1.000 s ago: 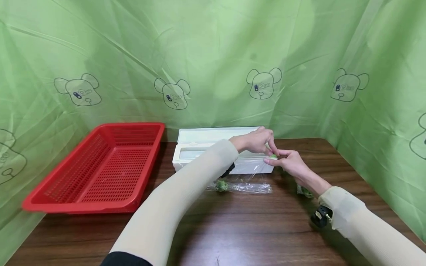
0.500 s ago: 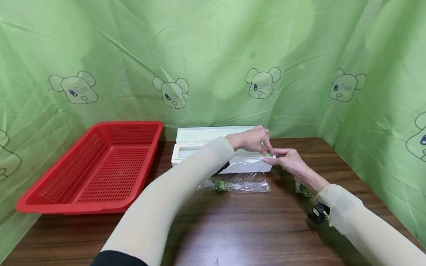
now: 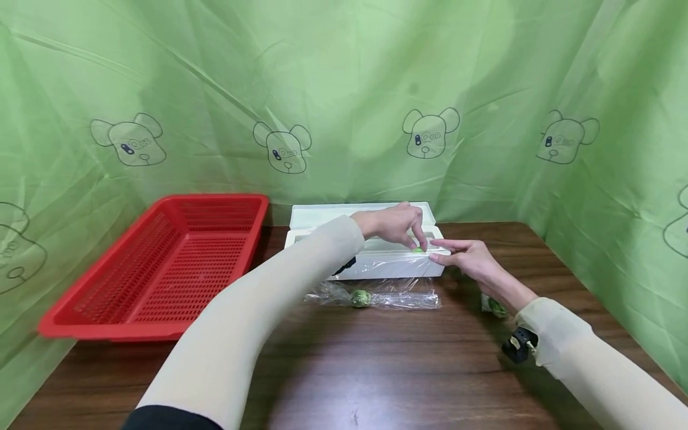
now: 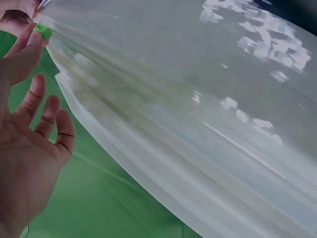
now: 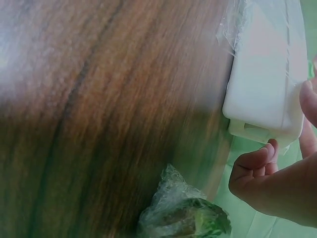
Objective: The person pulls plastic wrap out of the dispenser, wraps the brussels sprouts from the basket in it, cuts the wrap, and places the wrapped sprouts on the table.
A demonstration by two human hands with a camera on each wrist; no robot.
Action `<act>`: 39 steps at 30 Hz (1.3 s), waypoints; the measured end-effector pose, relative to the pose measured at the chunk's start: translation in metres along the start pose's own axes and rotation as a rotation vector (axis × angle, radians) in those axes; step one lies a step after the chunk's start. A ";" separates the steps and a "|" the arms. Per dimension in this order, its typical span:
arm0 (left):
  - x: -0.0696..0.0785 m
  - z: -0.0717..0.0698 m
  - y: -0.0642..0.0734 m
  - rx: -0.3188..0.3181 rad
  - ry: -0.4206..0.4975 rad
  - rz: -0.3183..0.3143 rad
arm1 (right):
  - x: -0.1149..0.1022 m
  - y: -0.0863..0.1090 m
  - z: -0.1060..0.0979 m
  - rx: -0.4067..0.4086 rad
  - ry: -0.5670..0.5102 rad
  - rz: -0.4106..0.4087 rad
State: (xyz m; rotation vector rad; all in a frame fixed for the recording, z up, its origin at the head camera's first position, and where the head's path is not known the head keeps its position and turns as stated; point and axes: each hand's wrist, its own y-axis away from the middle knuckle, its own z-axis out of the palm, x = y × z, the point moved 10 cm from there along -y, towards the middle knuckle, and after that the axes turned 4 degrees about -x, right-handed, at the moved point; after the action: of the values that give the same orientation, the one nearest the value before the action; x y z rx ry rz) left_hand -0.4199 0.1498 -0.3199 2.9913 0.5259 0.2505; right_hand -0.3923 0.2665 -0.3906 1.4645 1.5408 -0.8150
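Observation:
A long white cling film dispenser box [image 3: 398,266], its lid [image 3: 371,214] raised, stands at the back of the table. My left hand [image 3: 395,225] pinches a small green slide cutter [image 4: 42,31] on the box's front edge. At the box's right end my right hand [image 3: 472,261] grips the corner between thumb and fingers; its lower fingers look curled in the right wrist view. Clear cling film [image 3: 405,298] hangs from the box onto the table, lying over a round green item [image 3: 361,298]. In the left wrist view the film [image 4: 163,99] stretches out from the cutter.
A red perforated basket [image 3: 145,331] sits on the left of the wooden table [image 3: 344,370]. Another green item wrapped in film [image 5: 188,218] lies by my right forearm. A green curtain [image 3: 344,89] encloses the back and sides.
My left hand has slid the green cutter leftward along the box edge, away from the fingertips of my right hand. The right hand stays at the box's end.

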 end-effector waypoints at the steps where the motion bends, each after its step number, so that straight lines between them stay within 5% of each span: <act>1: 0.000 0.000 0.002 -0.004 -0.001 0.002 | 0.000 0.000 0.000 0.000 0.003 -0.001; 12: -0.010 0.003 0.018 -0.016 0.027 -0.006 | 0.000 -0.001 0.003 0.003 0.024 -0.002; 24: -0.023 0.005 0.052 -0.031 0.028 -0.070 | 0.001 0.000 0.001 0.000 0.001 -0.007; 39: -0.032 0.006 0.089 -0.035 0.042 -0.078 | 0.003 0.003 -0.001 -0.016 -0.047 -0.004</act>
State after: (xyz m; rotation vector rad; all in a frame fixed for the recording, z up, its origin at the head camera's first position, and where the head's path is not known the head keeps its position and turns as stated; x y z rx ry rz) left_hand -0.4196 0.0552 -0.3194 2.9298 0.6334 0.3130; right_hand -0.3890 0.2695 -0.3926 1.4216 1.5119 -0.8320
